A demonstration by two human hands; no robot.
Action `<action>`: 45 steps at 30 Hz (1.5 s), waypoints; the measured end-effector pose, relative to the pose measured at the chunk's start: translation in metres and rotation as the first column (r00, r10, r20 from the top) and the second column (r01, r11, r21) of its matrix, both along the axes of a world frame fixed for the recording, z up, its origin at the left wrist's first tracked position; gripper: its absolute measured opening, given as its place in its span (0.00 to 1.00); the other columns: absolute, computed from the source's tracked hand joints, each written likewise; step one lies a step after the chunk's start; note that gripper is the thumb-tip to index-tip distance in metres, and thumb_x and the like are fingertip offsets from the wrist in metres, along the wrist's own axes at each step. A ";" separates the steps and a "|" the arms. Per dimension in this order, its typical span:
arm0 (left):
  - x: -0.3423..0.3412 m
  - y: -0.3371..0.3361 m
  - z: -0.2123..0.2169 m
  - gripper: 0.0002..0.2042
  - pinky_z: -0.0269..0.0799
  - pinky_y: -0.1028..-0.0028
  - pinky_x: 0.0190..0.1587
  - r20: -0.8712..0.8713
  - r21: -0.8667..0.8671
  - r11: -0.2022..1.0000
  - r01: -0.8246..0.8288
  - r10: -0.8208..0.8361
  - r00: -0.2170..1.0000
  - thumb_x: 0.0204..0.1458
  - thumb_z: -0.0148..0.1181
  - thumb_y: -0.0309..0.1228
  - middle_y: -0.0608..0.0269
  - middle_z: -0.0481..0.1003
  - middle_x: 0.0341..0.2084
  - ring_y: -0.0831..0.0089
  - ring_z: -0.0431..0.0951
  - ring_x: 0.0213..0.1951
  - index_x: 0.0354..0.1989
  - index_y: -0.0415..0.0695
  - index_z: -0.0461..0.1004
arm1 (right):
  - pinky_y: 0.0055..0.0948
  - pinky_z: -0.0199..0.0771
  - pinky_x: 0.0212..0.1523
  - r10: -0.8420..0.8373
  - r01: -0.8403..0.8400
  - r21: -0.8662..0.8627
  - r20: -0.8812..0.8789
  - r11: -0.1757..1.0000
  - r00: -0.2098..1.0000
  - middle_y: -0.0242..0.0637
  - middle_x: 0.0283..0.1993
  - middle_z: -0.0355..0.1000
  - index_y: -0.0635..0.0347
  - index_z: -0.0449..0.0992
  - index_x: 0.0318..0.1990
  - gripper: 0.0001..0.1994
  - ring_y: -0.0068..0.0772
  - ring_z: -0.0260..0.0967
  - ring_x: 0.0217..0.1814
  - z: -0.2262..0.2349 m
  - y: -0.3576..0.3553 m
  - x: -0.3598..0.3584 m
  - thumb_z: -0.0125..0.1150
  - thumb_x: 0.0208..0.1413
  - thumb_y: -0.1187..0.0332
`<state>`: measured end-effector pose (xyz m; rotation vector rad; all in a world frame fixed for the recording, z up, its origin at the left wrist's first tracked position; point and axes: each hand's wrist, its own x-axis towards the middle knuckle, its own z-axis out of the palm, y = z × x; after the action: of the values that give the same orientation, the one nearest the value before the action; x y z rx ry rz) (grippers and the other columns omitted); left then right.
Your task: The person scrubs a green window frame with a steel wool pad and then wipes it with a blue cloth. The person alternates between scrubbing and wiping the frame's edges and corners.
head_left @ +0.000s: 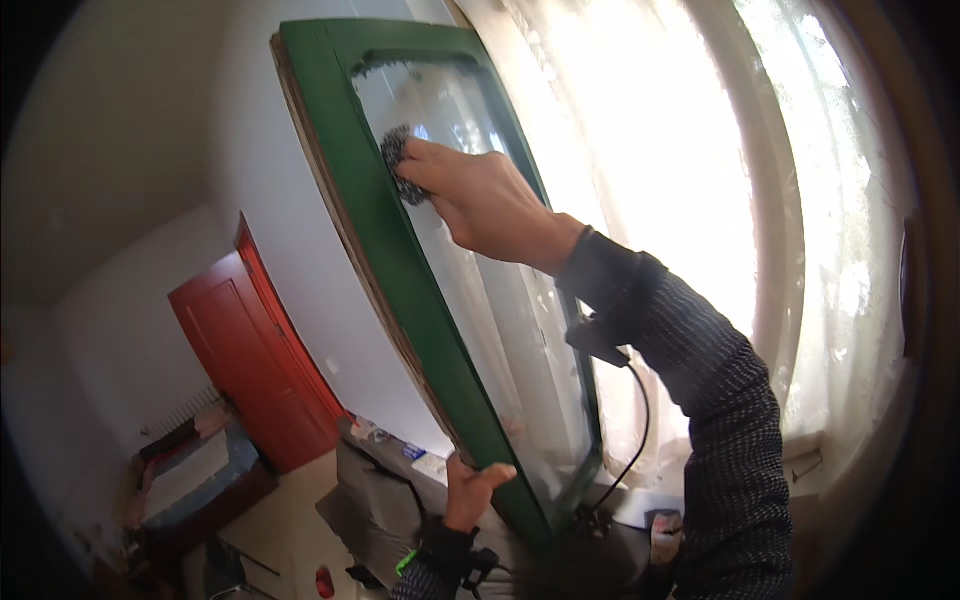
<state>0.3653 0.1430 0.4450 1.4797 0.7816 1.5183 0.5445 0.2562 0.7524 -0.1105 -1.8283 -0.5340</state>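
Right hand (478, 195) up high, grip closed flat over a dark scrubbing pad (398, 162), pressing it against the glass pane (500, 330) of an open green window sash (400, 250); only the pad's dark speckled edge shows past the fingertips, just inside the sash's left stile near the top corner. Glass around the grip looks smeared and cloudy, with a streaky band just above the pad along the top rail. Left hand (470, 492) far below the right grip, grip narrow and clamped on the lower stretch of the same green stile, thumb lying on the frame's front face, fingers hidden behind the wood edge. Right forearm in a dark checked sleeve (725, 420) runs down and right from the grip; a small black device (600, 340) sits at the wrist with a thin cable (635, 440) hanging below. Behind the pane, beyond the right grip, a sheer white curtain (700, 180) glows with daylight. Well left of and below both grips: a red door (250, 360) in a white wall, a cluttered low cabinet (200, 480), and grey bundled fabric (375, 505) just left of the left grip.
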 end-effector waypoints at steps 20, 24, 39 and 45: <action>-0.011 0.026 -0.017 0.33 0.79 0.66 0.61 -0.094 0.195 0.981 -0.003 0.021 0.995 0.45 0.62 0.18 0.51 0.83 0.55 0.62 0.83 0.54 0.66 0.32 0.74 | 0.27 0.69 0.27 0.118 -0.953 -0.132 -0.988 -0.273 0.103 0.46 0.51 0.81 0.70 0.70 0.72 0.26 0.27 0.69 0.26 -0.375 -0.130 0.043 0.57 0.69 0.70; -0.011 0.046 -0.025 0.35 0.78 0.65 0.63 -0.094 0.122 0.993 -0.007 0.019 0.995 0.45 0.62 0.18 0.47 0.82 0.57 0.61 0.82 0.55 0.69 0.30 0.71 | 0.23 0.71 0.26 -0.031 -0.954 -0.195 -0.978 -0.229 0.208 0.39 0.45 0.82 0.71 0.75 0.67 0.21 0.21 0.69 0.27 -0.415 -0.137 0.047 0.61 0.68 0.77; -0.020 0.158 -0.086 0.36 0.74 0.53 0.72 -0.145 0.208 0.978 0.017 0.013 0.989 0.51 0.58 0.17 0.35 0.78 0.62 0.50 0.79 0.67 0.73 0.25 0.62 | 0.19 0.70 0.25 -0.718 -0.651 -0.746 -0.529 0.140 0.452 0.35 0.40 0.82 0.73 0.82 0.59 0.18 0.16 0.68 0.25 -0.576 -0.200 0.181 0.67 0.62 0.75; -0.031 0.168 -0.083 0.37 0.70 0.50 0.74 -0.137 0.198 0.980 0.032 -0.004 0.991 0.51 0.56 0.20 0.30 0.74 0.65 0.46 0.75 0.70 0.74 0.24 0.59 | 0.21 0.70 0.24 -0.930 -0.588 -0.807 -0.253 0.051 0.266 0.36 0.36 0.80 0.74 0.81 0.58 0.19 0.20 0.71 0.25 -0.674 -0.239 0.229 0.67 0.61 0.73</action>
<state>0.3346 0.3109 0.3617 1.7493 0.7077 1.5309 0.7734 0.0170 0.0787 -1.5703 -0.3564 0.7581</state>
